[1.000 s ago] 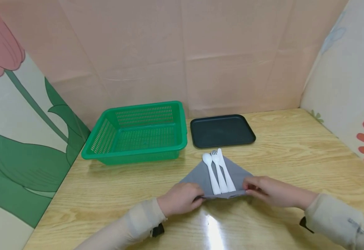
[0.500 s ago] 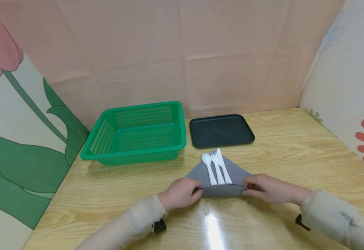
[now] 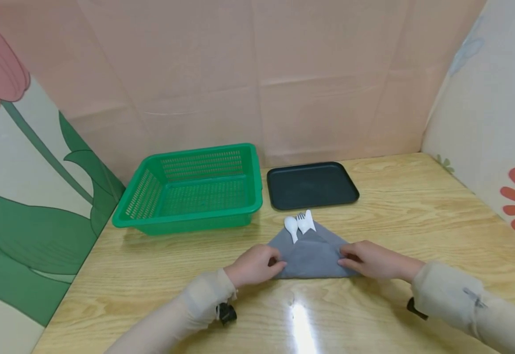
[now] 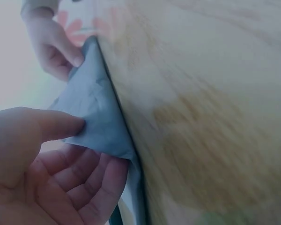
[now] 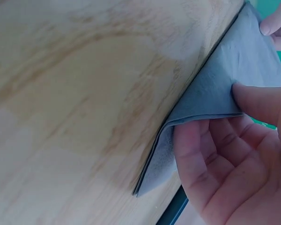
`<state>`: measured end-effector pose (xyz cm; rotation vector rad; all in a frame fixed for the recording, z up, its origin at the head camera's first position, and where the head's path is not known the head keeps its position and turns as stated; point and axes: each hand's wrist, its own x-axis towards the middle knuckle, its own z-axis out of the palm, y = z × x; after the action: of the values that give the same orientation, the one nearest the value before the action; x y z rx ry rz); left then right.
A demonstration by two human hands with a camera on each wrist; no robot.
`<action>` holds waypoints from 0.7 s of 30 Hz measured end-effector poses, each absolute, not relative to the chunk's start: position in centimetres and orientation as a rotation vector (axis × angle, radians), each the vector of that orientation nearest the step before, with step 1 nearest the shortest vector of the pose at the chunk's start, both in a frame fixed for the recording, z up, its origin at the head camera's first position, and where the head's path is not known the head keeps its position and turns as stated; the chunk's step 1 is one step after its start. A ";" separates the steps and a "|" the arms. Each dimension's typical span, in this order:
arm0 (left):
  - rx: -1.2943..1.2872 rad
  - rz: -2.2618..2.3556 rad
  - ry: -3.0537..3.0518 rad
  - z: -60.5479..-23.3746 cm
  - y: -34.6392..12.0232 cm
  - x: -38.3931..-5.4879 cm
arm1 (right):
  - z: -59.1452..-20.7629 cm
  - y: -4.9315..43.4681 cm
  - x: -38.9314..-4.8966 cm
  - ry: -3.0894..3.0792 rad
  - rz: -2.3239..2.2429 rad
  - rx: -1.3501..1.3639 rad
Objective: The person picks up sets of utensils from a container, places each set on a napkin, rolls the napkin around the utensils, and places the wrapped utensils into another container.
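A grey napkin (image 3: 312,258) lies on the table with its near part folded up over white cutlery. The heads of a spoon (image 3: 290,224), a fork (image 3: 302,223) and a knife (image 3: 309,221) stick out beyond the fold; their handles are covered. My left hand (image 3: 257,265) pinches the folded layer at its left side, thumb on top and fingers beneath, as the left wrist view shows. At the right side my right hand (image 3: 368,259) pinches the same layer, its thumb (image 5: 257,101) above the cloth and fingers under it.
A green plastic basket (image 3: 195,214) stands at the back left of the wooden table (image 3: 186,255). Beside it, behind the napkin, lies a dark tray (image 3: 312,187). A pink sheet (image 3: 195,73) hangs behind, and patterned walls border both sides.
Both hands have carried the napkin's near edge up and away from the body, over the cutlery. The handles, visible before, are now covered.
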<state>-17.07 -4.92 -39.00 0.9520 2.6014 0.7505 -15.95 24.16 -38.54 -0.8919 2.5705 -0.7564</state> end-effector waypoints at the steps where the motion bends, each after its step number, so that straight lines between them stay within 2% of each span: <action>1: 0.947 0.754 2.597 -39.1 -4.9 -17.2 | -38.5 24.1 -16.0 2.570 -0.753 -0.882; 21: 0.834 0.741 2.581 -39.8 -5.2 -18.2 | -39.0 22.9 -15.9 2.699 -0.609 -0.717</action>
<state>-18.23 -5.22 -39.79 0.8342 2.5806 0.7406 -15.91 22.92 -38.98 -0.7169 2.6994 -0.6088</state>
